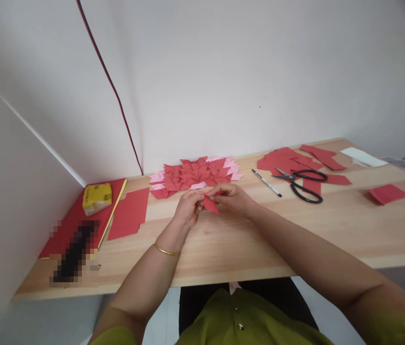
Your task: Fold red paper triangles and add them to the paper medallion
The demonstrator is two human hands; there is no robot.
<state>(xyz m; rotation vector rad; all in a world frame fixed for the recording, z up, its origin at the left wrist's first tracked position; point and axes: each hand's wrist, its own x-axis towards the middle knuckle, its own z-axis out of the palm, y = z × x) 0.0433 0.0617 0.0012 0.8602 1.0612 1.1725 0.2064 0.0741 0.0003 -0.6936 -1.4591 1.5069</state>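
Note:
Between my two hands is a small folded piece of red paper, held a little above the wooden table. My left hand, with a gold bangle at the wrist, pinches it from the left. From the right, the fingers of my right hand grip its upper edge. The paper's pointed lower end hangs free; its top is partly hidden by fingers. Just behind my hands lies a pile of folded red paper pieces, with pink folded pieces among them.
Black-handled scissors lie on red paper scraps, beside a pen. A red square and white strip are far right. At left are red sheets and a yellow tissue pack.

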